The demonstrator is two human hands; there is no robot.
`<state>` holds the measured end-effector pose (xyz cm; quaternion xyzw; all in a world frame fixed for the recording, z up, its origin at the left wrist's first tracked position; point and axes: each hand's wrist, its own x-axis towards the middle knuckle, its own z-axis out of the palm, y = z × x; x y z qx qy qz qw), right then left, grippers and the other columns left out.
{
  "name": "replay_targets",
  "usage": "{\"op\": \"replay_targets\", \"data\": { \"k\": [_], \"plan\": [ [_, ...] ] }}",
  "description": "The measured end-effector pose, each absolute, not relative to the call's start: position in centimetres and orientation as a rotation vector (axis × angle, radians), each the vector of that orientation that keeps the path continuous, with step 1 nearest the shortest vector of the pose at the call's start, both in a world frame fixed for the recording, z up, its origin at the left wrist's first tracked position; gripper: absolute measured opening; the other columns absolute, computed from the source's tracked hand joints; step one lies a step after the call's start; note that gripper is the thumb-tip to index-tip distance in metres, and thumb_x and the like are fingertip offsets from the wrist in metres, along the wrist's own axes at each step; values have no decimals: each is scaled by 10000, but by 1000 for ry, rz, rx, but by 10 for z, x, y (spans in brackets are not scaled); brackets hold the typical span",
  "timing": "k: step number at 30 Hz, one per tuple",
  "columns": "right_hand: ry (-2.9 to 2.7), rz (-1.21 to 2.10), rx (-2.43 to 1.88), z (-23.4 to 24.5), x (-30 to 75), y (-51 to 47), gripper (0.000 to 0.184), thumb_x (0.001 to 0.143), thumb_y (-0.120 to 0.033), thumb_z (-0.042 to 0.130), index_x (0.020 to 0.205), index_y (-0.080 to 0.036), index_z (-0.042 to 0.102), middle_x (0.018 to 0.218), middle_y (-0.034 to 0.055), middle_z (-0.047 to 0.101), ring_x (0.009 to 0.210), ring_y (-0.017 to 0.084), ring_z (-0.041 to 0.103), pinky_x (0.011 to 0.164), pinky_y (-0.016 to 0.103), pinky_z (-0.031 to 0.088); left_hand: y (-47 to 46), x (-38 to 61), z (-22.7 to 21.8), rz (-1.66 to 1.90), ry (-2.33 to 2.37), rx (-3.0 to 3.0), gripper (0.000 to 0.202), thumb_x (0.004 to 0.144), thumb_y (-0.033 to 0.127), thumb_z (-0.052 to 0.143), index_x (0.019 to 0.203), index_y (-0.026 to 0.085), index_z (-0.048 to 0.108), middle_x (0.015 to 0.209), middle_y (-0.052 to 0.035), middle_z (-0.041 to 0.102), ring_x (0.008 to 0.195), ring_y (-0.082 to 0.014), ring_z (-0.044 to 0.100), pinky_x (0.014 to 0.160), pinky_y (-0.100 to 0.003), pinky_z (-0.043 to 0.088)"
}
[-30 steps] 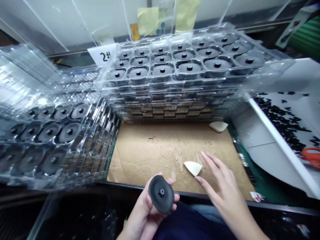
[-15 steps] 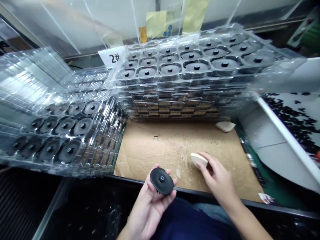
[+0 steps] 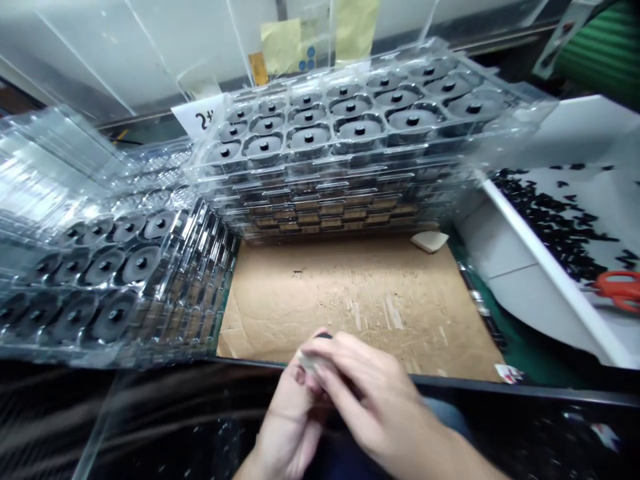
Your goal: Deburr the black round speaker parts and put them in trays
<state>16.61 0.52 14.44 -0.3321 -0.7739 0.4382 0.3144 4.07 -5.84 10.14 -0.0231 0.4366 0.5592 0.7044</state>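
Note:
My left hand [image 3: 290, 413] and my right hand [image 3: 370, 393] meet at the near edge of a cardboard sheet [image 3: 360, 300]. My left hand holds a black rubber-like disc, with only a thin sliver of the disc [image 3: 324, 335] showing above my fingers. The fingers of my right hand close over a cream wedge-shaped pad [image 3: 311, 361], and they press it against the disc. Most of the disc and pad are hidden behind my fingers. A second cream pad [image 3: 430, 241] lies on the far edge of the cardboard, well away from both hands.
A tall stack of clear plastic trays [image 3: 350, 133] with black discs stands behind the cardboard, and a second stack [image 3: 100, 280] stands at left. A "2#" label [image 3: 197, 117] sits by the trays. At right lie black scraps [image 3: 555, 227] and orange-handled scissors [image 3: 620, 290].
My right hand has brought the cream pad from over the cardboard to the black disc. My two hands have come together and now cover the disc. The view has shifted slightly.

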Motion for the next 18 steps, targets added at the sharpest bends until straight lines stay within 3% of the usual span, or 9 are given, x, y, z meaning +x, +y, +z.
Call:
{"op": "replay_targets", "data": {
  "k": [2,5,8,11,15,18],
  "plan": [
    [-2163,1292,-876,149,164,6,222,863,-101,458,934,-203,642,826,7,663,733,111,624,678,211,504,-57,42,104,1261,1023,-72,404,561,257,819,946,225,702,972,-41,719,882,-168,644,764,-231,504],
    [-2097,1170,-934,146,163,6,222,872,-120,453,982,-178,636,833,32,656,731,134,619,680,251,505,-53,44,109,1258,1032,-70,243,585,286,803,796,200,718,824,-16,717,760,-128,629,815,-252,485],
    [-1943,1070,-852,145,166,3,244,864,-112,445,1036,-147,615,866,55,660,771,139,623,717,252,509,-48,41,115,1222,977,-20,345,553,309,819,871,219,718,910,-30,718,850,-166,631,900,-295,445],
    [-2027,1270,-828,149,171,3,228,830,-69,495,942,-200,644,813,1,664,709,94,625,655,171,498,-45,40,117,1219,989,-4,513,498,253,847,986,276,692,1008,-19,707,936,-192,621,872,-278,453],
    [-1991,1065,-914,151,169,8,228,858,-98,469,999,-147,640,807,38,666,712,122,628,666,217,511,-45,45,118,1159,1028,-3,441,535,272,831,959,245,711,830,-8,718,835,-159,638,877,-264,456],
    [-1987,1033,-810,151,177,6,234,854,-96,471,1012,-146,636,828,38,681,740,130,634,716,225,518,-47,44,123,1139,1016,13,489,506,318,841,972,254,710,981,-35,725,964,-188,625,923,-267,433]
  ]
}}
